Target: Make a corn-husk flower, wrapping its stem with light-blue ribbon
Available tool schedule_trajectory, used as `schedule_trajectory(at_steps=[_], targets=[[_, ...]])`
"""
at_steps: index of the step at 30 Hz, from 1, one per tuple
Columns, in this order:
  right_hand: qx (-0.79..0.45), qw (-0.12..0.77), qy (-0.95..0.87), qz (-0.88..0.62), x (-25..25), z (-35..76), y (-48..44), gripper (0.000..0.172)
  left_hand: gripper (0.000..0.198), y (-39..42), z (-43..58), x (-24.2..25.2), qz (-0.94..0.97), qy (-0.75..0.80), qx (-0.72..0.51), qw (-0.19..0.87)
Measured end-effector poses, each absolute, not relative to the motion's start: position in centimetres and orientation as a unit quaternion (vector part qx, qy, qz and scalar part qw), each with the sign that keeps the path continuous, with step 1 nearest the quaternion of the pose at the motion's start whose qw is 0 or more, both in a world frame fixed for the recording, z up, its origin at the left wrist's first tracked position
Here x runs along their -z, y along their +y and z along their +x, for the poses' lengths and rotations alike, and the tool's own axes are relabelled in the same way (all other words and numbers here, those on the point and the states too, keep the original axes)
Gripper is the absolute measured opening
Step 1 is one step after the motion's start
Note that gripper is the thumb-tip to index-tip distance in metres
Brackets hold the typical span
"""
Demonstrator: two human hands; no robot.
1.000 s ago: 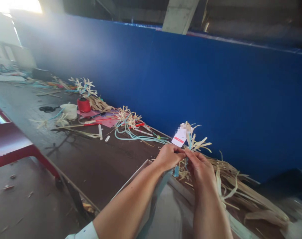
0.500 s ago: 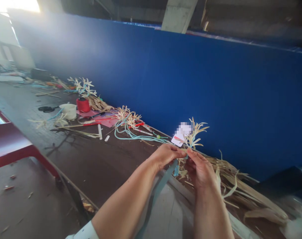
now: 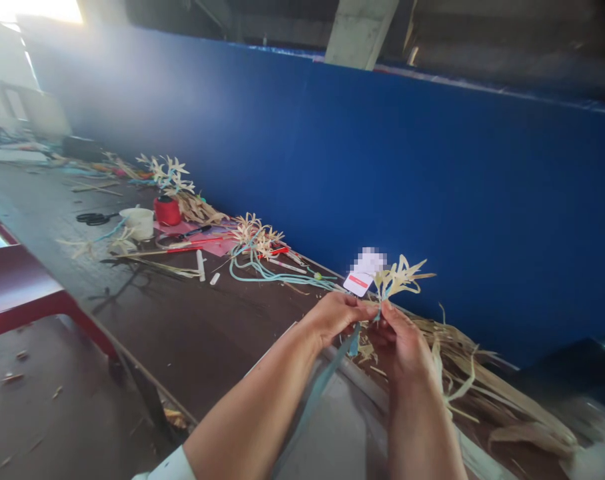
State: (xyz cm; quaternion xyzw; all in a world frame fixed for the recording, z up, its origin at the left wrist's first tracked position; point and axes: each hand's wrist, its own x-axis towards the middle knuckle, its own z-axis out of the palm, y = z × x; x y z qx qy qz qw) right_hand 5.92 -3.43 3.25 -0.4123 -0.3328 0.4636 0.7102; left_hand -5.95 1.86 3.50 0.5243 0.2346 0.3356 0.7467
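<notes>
Straw-coloured flowers of dried leaf (image 3: 402,277) stand up above my fingertips on a thin blue-green stem. My right hand (image 3: 405,333) pinches that stem just under the petals. Close beside it, my left hand (image 3: 340,313) has thumb and fingers pressed together on a blue-green strip (image 3: 325,377), which hangs down between my forearms. Behind the flowers is a white card with a red band (image 3: 357,283), partly blurred. A small blue piece (image 3: 354,343) shows below my left fingers.
On the brown table (image 3: 222,333) lie a flower bunch with blue-green stems (image 3: 257,237), a red thread spool (image 3: 167,211), a white cup (image 3: 138,223) and black scissors (image 3: 95,219). Dried leaves (image 3: 482,373) lie right. A blue panel (image 3: 332,153) stands behind; a red stool (image 3: 27,293) is left.
The flowers have turned and tipped to the right above my fingers. Both hands have shifted very slightly and keep their pinches.
</notes>
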Motion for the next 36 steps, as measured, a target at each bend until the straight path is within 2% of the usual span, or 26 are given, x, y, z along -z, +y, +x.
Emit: schedule_trajectory(at_steps=[7, 13, 17, 22, 30, 36], targets=[[-0.44, 0.704, -0.354, -0.43, -3.2, 5.7, -3.4, 0.021, 0.043, 1.6, -5.6, -3.5, 0.472, 0.201, -0.326, 0.794], [-0.364, 0.699, -0.35, -0.505, -3.2, 5.5, -3.4, 0.025, 0.046, 2.0, -5.3, -3.2, 0.512, 0.261, -0.376, 0.727], [-0.365, 0.687, -0.354, -0.52, -3.3, 5.8, -3.5, 0.031, 0.043, 1.8, -5.5, -3.7, 0.541, 0.29, -0.373, 0.696], [-0.371, 0.67, -0.374, -0.523, -3.2, 6.0, -3.6, 0.023, 0.03, 1.5, -5.6, -4.1, 0.564, 0.326, -0.377, 0.659], [-0.38, 0.671, -0.358, -0.526, -2.8, 6.6, -3.3, 0.029, 0.032, 2.0, -5.4, -3.3, 0.645, 0.341, -0.369, 0.575], [-0.389, 0.677, -0.337, -0.527, -3.1, 6.7, -3.5, 0.027, 0.031, 1.8, -6.2, -3.7, 0.662, 0.321, -0.345, 0.583]])
